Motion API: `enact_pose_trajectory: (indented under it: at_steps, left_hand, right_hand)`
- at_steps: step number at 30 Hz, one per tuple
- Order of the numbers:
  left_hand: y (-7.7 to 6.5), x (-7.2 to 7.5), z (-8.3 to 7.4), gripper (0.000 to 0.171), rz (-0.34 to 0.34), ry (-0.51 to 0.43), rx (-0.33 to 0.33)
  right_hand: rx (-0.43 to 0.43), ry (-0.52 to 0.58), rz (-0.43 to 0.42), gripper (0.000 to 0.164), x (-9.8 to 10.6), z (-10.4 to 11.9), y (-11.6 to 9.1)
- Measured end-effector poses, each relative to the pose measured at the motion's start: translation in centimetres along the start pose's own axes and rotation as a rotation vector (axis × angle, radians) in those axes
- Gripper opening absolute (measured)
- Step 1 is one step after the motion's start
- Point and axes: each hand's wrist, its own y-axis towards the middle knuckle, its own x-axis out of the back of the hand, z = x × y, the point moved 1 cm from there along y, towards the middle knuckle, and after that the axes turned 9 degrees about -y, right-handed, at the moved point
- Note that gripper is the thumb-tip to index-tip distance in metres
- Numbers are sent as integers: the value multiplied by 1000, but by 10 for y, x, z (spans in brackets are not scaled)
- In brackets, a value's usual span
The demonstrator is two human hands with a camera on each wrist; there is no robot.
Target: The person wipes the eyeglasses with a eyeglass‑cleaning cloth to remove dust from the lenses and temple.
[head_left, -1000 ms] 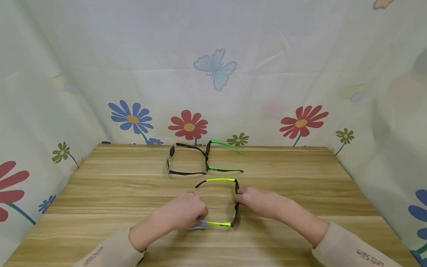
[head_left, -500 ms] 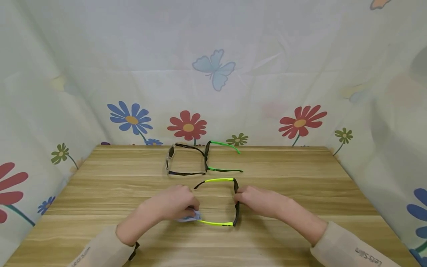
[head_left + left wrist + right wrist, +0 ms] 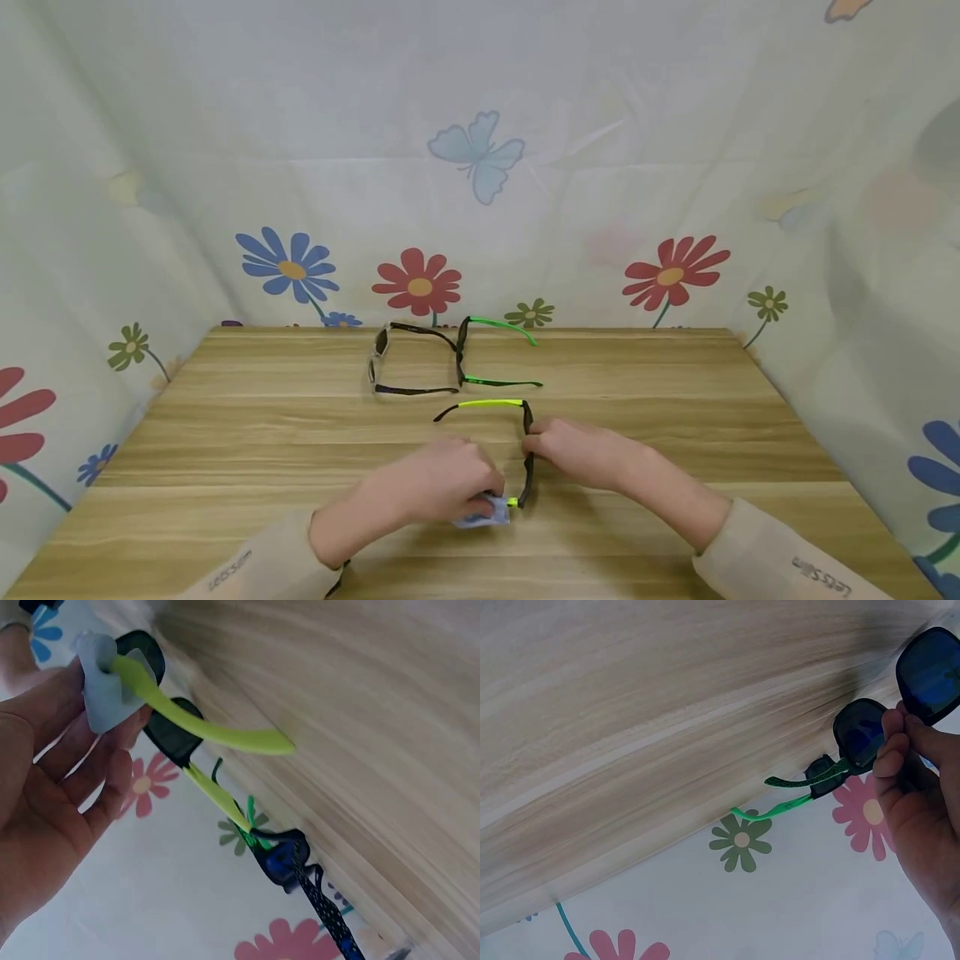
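Note:
Sunglasses with neon-yellow arms point(image 3: 491, 403) and a black front lie between my hands in the head view, arms pointing left. My right hand point(image 3: 581, 450) pinches the front at the bridge; the right wrist view shows thumb and fingers between the two dark blue lenses point(image 3: 934, 675). With my left hand point(image 3: 446, 479) I pinch a pale blue cloth point(image 3: 489, 513) folded around the nearer yellow arm, close to the hinge. In the left wrist view the cloth point(image 3: 103, 690) wraps that arm point(image 3: 217, 735), its free end sticking out past the cloth.
Beyond them on the wooden table point(image 3: 285, 433) are two more pairs: sunglasses with green arms point(image 3: 502, 382) and, touching them at left, a clear-framed pair point(image 3: 372, 367) with dark arms. A floral curtain point(image 3: 600, 183) hangs along the table's back and sides.
My left hand slid the cloth left along the nearer yellow arm, then back right to near the hinge. My right hand stays at the bridge.

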Motion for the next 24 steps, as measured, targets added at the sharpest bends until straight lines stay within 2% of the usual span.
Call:
enact_pose_trajectory:
  at_steps: [5, 13, 19, 24]
  left_hand:
    - [9, -5, -10, 18, -11, 153, 28]
    - [17, -11, -20, 20, -24, 277, 96]
    - [17, -11, -21, 18, -39, 296, 107]
    - [14, -10, -18, 22, -48, 254, 121]
  right_hand:
    - [5, 3, 7, 18, 1, 0, 1]
    - [21, 17, 20, 19, 1, -2, 2]
    - [19, 55, 33, 17, 2, -4, 3]
    - [7, 58, 45, 17, 2, -4, 2]
